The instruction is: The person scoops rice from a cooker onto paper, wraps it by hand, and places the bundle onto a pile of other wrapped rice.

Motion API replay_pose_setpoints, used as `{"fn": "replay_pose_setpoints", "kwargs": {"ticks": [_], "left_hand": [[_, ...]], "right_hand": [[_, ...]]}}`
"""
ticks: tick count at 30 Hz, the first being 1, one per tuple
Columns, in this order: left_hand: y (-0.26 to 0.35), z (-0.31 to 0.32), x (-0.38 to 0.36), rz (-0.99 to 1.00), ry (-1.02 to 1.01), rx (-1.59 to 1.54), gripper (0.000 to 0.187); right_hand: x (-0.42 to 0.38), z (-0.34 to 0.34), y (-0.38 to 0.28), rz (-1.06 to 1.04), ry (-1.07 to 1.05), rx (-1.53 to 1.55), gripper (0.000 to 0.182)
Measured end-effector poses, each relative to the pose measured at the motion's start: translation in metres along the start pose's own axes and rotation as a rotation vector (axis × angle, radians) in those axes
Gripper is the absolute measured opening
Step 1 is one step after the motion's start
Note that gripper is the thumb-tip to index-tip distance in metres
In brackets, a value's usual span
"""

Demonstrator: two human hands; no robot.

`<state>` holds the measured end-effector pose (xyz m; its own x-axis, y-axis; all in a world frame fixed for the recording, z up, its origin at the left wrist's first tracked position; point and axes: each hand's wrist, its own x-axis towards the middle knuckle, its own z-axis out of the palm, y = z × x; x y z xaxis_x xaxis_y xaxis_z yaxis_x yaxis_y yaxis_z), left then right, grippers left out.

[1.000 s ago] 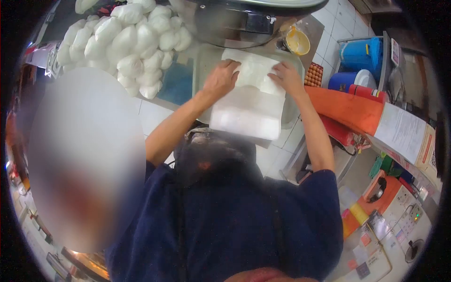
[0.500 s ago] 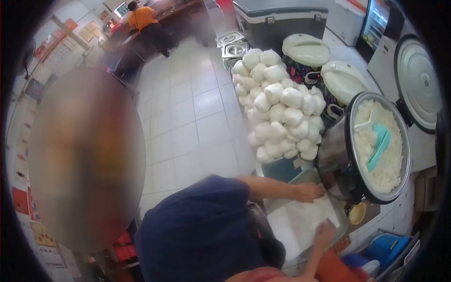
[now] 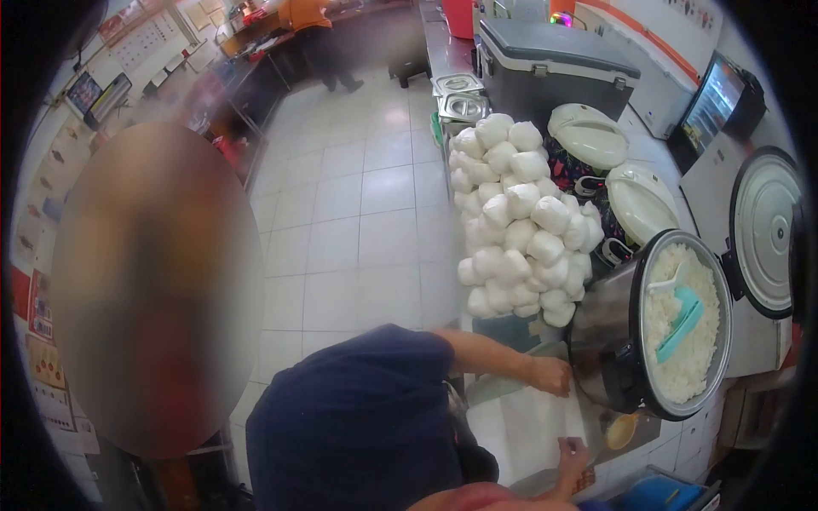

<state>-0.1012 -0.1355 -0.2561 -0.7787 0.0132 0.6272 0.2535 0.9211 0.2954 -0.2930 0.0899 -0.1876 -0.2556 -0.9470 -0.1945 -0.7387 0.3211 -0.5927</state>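
White paper sheets (image 3: 520, 426) lie in a shallow tray in front of my navy-clad torso. My left hand (image 3: 550, 375) is closed at the paper's upper far corner, beside the rice cooker. Closer to the bottom, my right hand (image 3: 573, 454) pinches the paper's lower far edge with curled fingers. The large open cooker (image 3: 609, 341) is full of white rice (image 3: 694, 366), with a turquoise scoop (image 3: 680, 324) and a white spoon on top. A tall pile of round white wrapped bundles (image 3: 520, 230) stands beyond the tray.
Two lidded cookers (image 3: 639, 204) and a grey cooler box (image 3: 554, 68) stand behind the pile. A yellow cup (image 3: 620, 432) is beside the tray, near a blue container (image 3: 656, 494). A person in orange (image 3: 305, 15) stands far back. A blurred oval covers the left.
My hands have gone from lying spread on the paper to closed at its far edge. The view has shifted, and the bundles and cooker appear lower in it.
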Motion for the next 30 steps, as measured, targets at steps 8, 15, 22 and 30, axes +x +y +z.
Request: {"fn": "replay_pose_setpoints", "kwargs": {"ticks": [8,15,22,30], "left_hand": [[-0.006,0.006,-0.004,0.103,0.135,0.073,0.011],[-0.009,0.01,-0.007,0.038,0.015,0.03,0.015],[0.028,-0.033,0.023,-0.086,0.091,-0.117,0.05],[0.027,-0.001,0.041,0.026,-0.435,-0.218,0.032]], "right_hand": [[0.003,-0.001,-0.002,-0.049,-0.036,-0.081,0.028],[0.006,0.003,0.018,0.001,-0.267,-0.153,0.035],[-0.003,-0.005,-0.008,-0.137,-0.208,-0.188,0.038],[-0.018,-0.01,-0.024,-0.129,-0.195,-0.348,0.044]]}}
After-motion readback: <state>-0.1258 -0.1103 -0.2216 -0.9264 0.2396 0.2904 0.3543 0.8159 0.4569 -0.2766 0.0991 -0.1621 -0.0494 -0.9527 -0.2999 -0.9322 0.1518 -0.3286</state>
